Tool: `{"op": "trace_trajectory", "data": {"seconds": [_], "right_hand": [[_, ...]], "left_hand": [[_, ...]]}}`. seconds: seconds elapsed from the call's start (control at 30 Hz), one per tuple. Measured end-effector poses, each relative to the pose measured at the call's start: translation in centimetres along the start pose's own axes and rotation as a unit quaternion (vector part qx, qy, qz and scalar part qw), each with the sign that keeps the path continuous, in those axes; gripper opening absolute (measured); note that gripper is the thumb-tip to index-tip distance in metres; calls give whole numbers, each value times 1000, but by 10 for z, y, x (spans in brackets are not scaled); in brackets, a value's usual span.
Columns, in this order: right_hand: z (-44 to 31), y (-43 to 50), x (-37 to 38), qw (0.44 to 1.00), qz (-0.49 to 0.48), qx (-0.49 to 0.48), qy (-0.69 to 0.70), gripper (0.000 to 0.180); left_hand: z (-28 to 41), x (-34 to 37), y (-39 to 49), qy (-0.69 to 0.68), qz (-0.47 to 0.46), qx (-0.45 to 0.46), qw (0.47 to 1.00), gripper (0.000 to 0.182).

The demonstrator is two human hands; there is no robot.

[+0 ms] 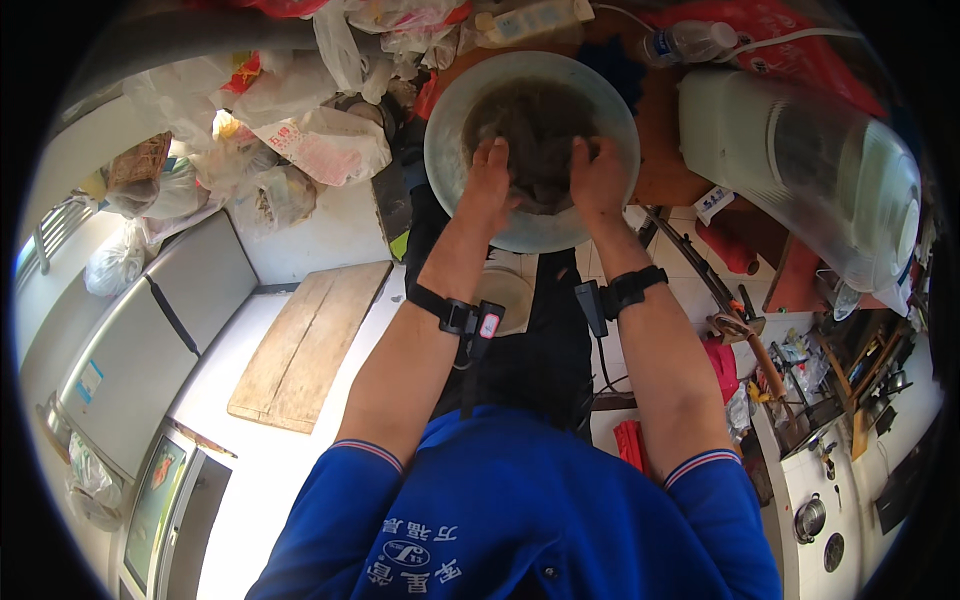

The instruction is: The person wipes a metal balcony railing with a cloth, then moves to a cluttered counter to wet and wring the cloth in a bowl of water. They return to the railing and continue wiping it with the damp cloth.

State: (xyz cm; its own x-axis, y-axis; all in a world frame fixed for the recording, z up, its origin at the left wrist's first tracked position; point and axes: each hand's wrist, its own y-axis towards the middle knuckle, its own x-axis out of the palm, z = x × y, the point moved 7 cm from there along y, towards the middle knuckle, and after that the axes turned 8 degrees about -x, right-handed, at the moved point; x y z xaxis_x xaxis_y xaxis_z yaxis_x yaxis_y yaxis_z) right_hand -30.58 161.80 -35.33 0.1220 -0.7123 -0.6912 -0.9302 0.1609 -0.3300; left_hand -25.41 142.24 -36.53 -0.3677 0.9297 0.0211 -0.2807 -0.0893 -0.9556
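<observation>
A wide, pale basin (pixel 457 196) sits before me and holds dark, murky water. In it lies a dark, wet cloth (pixel 541 142), bunched up and partly under the surface. My left hand (pixel 489 180) is over the left side of the basin, its fingers at the cloth's edge. Opposite it, my right hand (pixel 600 176) reaches in from the right, thumb and fingers against or just above the cloth. A gap separates the two hands. Some fingers are hidden, and whether either hand grips the cloth is unclear.
The basin stands on a brown table (pixel 664 169). To its right are a large translucent plastic container (pixel 802 172) and a plastic bottle (pixel 686 43). Plastic bags (pixel 322 142) crowd the left. A wooden board (pixel 311 345) and a refrigerator (pixel 157 337) are farther left.
</observation>
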Motion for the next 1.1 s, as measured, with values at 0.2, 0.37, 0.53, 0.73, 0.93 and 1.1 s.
{"op": "trace_trajectory", "data": {"seconds": [0.2, 0.37, 0.53, 0.73, 0.93, 1.1], "right_hand": [[-24, -16, 51, 973, -210, -17, -91, 38], [-74, -41, 26, 922, -368, -43, 112, 28], [-105, -74, -3, 854, -440, -43, 275, 22], [-95, -57, 3, 919, -305, 1, 252, 34], [-87, -34, 5, 990, -99, -63, 84, 46], [-68, -27, 18, 992, -114, -53, 27, 44]], "left_hand": [[-25, -7, 24, 48, -38, -64, 996, 70], [-17, -2, 21, -117, -114, -97, 982, 60], [-6, -4, 34, -96, -108, -80, 986, 48], [-12, -1, 24, -19, -45, -78, 996, 38], [-8, 30, -11, -217, -72, -61, 971, 33], [-8, 30, -18, -193, -54, -61, 978, 44]]}}
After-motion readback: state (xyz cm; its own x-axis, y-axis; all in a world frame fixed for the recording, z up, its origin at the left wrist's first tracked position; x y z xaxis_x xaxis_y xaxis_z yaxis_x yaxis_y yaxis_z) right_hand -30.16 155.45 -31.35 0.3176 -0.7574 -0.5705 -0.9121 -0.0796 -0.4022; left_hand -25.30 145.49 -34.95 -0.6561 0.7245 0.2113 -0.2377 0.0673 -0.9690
